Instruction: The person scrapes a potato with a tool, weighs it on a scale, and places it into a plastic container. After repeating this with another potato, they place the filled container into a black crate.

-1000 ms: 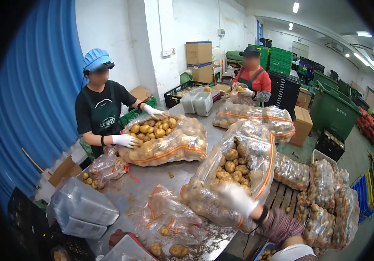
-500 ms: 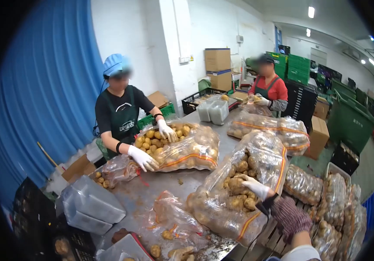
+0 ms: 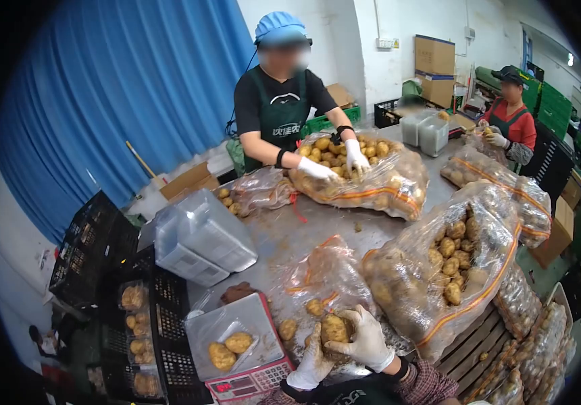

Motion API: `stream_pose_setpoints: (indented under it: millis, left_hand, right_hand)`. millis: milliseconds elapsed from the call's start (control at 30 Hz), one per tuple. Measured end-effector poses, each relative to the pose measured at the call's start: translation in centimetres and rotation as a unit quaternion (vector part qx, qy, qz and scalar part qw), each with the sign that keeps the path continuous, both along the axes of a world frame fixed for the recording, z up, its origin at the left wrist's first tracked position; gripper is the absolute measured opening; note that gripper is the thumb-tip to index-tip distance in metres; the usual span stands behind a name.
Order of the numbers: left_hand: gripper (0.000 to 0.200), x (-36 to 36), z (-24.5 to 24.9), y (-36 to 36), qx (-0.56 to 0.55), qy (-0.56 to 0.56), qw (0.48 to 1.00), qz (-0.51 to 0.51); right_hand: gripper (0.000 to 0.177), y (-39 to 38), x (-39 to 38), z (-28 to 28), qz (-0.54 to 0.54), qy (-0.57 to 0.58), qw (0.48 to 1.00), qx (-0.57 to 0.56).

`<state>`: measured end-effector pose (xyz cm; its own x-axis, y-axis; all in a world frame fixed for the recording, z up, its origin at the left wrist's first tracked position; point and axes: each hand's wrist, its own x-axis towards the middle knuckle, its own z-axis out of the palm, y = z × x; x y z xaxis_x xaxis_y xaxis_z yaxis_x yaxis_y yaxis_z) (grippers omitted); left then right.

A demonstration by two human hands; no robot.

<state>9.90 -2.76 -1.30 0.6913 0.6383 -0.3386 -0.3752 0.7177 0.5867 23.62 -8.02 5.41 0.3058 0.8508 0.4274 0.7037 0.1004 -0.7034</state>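
A large potato (image 3: 336, 329) is held between my two white-gloved hands, low over the near side of the table. My right hand (image 3: 366, 341) wraps its right side. At its left side, the fingers of my left hand (image 3: 312, 364) press against it. Left of my hands stands a red-and-white digital scale (image 3: 271, 378). A clear plastic tray (image 3: 203, 331) with two potatoes (image 3: 231, 349) in it rests on the scale. Loose potatoes (image 3: 288, 329) and a crumpled clear bag (image 3: 327, 270) lie just beyond my hands.
To the right lies a torn-open potato sack (image 3: 405, 290). Stacked clear trays (image 3: 203, 233) stand at the left, near black crates (image 3: 175, 337) holding packed potatoes. Across the table, a co-worker (image 3: 280, 101) reaches into another sack (image 3: 371, 192); a second person (image 3: 510, 121) works farther right.
My right hand has left the open sack and come to the near side, now with a potato. My left hand has come into view. The view has swung left and down.
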Motion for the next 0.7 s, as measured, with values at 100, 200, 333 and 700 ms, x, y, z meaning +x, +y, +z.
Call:
stream_pose_setpoints:
  millis: [100, 200, 333, 700]
  left_hand:
    - [0.066, -3.0, -3.4, -0.7, -0.205, -0.258, 0.942, -0.063]
    - [0.07, -4.3, -1.4, -0.9, -0.238, -0.238, 0.942, -0.015]
    - [0.066, -5.3, 0.4, -0.2, -0.108, -0.042, 0.993, 0.039]
    - [0.063, -6.0, 0.6, 1.2, 0.013, -0.028, 0.999, 0.029]
  right_hand:
    - [0.026, 2.1, 0.9, -2.6, 0.019, 0.207, 0.972, -0.112]
    - [0.019, 3.1, 1.2, -4.8, 0.024, 0.205, 0.978, -0.014]
    - [0.067, 1.6, -3.4, -0.9, 0.131, 0.101, 0.986, -0.031]
    - [0.025, 2.5, -2.9, -3.3, 0.069, 0.538, 0.839, -0.041]
